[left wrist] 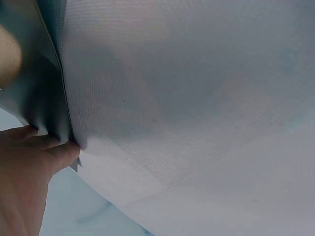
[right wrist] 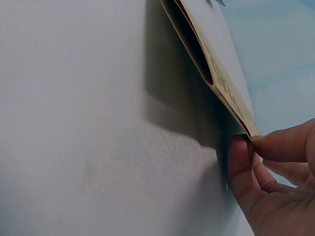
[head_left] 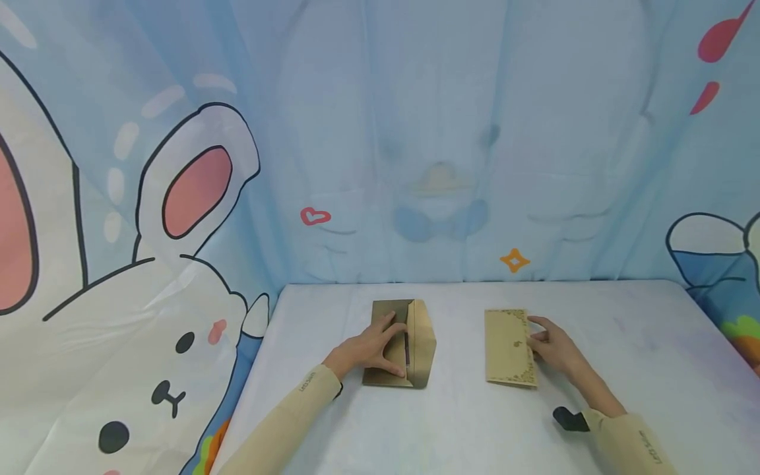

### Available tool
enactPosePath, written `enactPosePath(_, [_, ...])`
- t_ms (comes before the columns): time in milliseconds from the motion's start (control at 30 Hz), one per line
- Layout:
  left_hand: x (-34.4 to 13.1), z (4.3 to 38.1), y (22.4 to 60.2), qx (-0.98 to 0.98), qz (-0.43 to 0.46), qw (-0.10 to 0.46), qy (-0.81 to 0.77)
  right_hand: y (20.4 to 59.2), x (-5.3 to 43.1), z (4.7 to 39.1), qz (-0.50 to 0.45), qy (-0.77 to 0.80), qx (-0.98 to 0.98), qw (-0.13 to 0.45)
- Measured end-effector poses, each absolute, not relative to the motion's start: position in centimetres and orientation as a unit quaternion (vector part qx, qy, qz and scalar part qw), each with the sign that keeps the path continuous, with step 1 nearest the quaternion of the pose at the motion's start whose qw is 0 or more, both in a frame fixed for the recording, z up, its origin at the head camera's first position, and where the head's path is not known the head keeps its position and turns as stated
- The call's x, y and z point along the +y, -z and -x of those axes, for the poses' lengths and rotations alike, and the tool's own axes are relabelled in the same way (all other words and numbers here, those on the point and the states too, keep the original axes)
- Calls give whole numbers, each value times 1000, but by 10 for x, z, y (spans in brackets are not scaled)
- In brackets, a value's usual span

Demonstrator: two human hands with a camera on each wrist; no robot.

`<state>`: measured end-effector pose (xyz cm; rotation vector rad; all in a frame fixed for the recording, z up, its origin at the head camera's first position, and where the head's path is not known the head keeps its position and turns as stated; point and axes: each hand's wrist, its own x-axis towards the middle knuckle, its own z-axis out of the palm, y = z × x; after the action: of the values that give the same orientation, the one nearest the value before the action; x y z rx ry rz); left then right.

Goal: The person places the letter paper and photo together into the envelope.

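Note:
A brown paper envelope (head_left: 422, 343) lies on the table, its pointed flap folded out to the right. My left hand (head_left: 374, 344) rests spread on the pocket side, thumb and forefinger apart beside the dark slit of its mouth. In the left wrist view, fingertips (left wrist: 66, 150) touch the envelope's dark edge. To the right, a folded tan card (head_left: 506, 346) with a printed ornamental border is raised off the table along its right side. My right hand (head_left: 555, 346) pinches that side; the right wrist view shows the thumb and fingers gripping the card's corner (right wrist: 231, 101), its layers slightly parted.
A white-covered table (head_left: 457, 422) carries both paper pieces, with a gap between them. Behind it hangs a light blue cloth (head_left: 439, 99) with cartoon prints, including a large white rabbit (head_left: 136, 343) at the left.

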<state>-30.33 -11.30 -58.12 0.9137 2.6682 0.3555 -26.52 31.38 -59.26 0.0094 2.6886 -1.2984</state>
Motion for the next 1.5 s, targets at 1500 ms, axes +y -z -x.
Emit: enactPosePath(1500, [-112, 303, 581, 928, -321, 150, -119, 592, 236, 278, 47, 465, 883, 48])
